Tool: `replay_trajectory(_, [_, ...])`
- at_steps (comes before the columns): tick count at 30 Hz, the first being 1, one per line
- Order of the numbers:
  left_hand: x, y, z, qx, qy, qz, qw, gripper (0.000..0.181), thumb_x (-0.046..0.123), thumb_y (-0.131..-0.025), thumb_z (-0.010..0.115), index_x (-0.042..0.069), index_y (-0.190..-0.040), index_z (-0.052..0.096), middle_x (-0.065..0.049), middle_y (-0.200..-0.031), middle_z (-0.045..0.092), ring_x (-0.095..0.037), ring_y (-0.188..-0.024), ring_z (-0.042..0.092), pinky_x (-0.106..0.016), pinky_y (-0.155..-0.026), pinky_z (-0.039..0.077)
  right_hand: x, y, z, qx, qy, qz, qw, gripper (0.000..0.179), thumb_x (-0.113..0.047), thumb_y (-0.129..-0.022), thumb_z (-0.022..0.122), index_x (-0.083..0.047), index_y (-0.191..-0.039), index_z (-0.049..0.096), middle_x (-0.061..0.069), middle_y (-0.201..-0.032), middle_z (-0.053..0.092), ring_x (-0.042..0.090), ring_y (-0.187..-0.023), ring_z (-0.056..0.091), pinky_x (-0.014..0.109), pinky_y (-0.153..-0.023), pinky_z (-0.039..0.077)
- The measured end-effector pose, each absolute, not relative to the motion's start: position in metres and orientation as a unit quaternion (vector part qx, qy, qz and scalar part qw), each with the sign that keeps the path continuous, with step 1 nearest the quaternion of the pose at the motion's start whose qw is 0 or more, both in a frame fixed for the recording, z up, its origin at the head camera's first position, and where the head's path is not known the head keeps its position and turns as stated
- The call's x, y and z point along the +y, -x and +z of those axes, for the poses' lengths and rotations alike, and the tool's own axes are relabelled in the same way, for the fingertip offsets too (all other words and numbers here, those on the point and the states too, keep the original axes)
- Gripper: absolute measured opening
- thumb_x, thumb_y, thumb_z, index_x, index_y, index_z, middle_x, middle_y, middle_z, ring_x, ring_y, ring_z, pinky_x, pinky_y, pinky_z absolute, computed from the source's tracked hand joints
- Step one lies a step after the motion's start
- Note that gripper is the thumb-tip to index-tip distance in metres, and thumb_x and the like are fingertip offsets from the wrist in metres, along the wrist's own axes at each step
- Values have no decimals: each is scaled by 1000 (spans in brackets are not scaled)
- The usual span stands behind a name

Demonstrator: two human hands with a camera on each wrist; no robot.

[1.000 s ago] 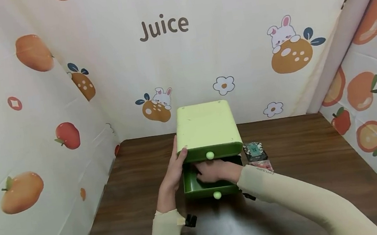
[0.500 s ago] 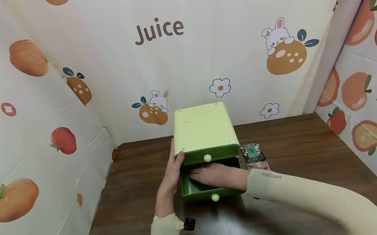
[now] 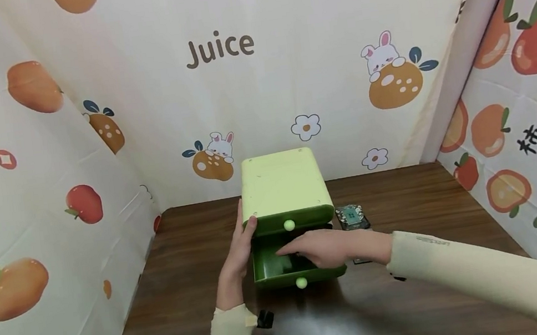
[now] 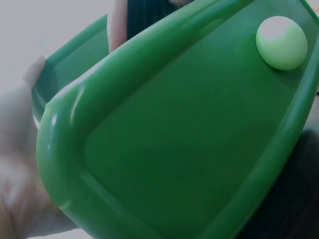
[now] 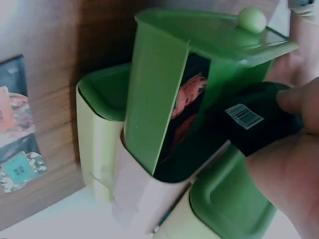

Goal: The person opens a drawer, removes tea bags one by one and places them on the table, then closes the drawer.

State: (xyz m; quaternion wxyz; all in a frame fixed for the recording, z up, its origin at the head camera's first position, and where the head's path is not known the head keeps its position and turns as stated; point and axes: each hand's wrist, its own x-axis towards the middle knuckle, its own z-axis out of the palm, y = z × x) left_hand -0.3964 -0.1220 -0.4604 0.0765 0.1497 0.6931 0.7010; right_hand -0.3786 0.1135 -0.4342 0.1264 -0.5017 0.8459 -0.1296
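The black barcoded sachet is at the mouth of the open middle drawer, pinched between thumb and fingers of the right hand, which sits at four o'clock in my head feed. Only my right-wrist feed shows that pinch; from above the hand hides the sachet, and I can't tell whether it is going in or coming out. For this step I'd want it flat and low, clear of the top drawer, with the thumb well inside the sachet's border so it doesn't slip. The left hand clasps the three-tier drawer cabinet at eight o'clock, thumb at the front corner, fingers along the side; I judge a firm brace matters here, since a light box could shift. Inside the drawer I make out red-labelled packets, which the sachet should not snag. Beyond, at three o'clock, a teal-labelled packet and a pink-labelled packet lie on the wooden table; at twelve hangs the fruit-print curtain.
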Motion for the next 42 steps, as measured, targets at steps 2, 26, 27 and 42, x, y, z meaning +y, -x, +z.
replay_trajectory(2, [-122,397,-462,692,-151,702,77,67,38,-105,39,35,-155,-6,8,-160,-7,-19,-143,-1,-55,-110,12,126,369,-430,848,496,-152,108,42,-2,-103,38,-10,-143,49,-3,-141,50,9,-125,48,27,-96,43])
replay_trajectory(26, [-119,395,-464,691,-174,699,57,63,29,-107,35,31,-156,-6,5,-160,-8,-21,-143,-4,-59,-108,9,264,325,-466,837,461,-34,-293,44,-21,-108,26,-4,-125,63,10,-126,63,25,-107,64,41,-83,51])
replay_trajectory(27, [-119,395,-464,691,-175,699,57,63,29,-107,34,31,-156,-5,5,-160,-8,-21,-143,-3,-59,-108,9,272,324,-471,846,440,-45,-296,43,-23,-108,28,-3,-123,64,9,-122,65,23,-102,66,39,-78,53])
replay_trajectory(42, [-121,392,-462,691,-177,698,62,63,30,-107,34,32,-155,-6,4,-160,-9,-22,-143,-4,-61,-108,9,309,347,-553,917,239,-32,-319,20,-15,-94,53,-3,-100,68,9,-80,69,21,-52,59,37,-39,42])
